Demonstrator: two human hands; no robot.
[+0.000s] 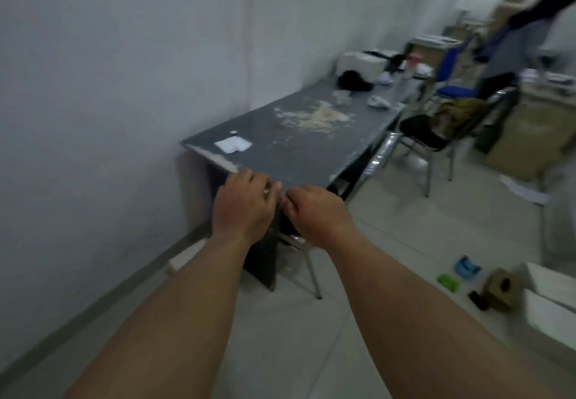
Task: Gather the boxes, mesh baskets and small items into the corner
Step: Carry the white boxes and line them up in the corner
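Note:
My left hand (246, 202) and my right hand (314, 211) meet at the near edge of the grey table (299, 155), fingers curled toward each other. A small pale glint shows between them; blur hides whether either hand holds it. A white paper (233, 144) and a tiny round item (233, 132) lie on the table's near corner. On the floor at the right lie a blue item (466, 267), a green item (448, 282), a small black item (478, 300), a cardboard box (501, 286) and white boxes (548, 308).
Pale crumbs, a black object (353, 80), a crumpled white thing (378, 101) and a white box (361, 61) lie farther along the table. A black chair (427, 130) and a blue chair (458, 89) stand beside it. Metal legs (311, 267) stand under the near end. Wall on the left.

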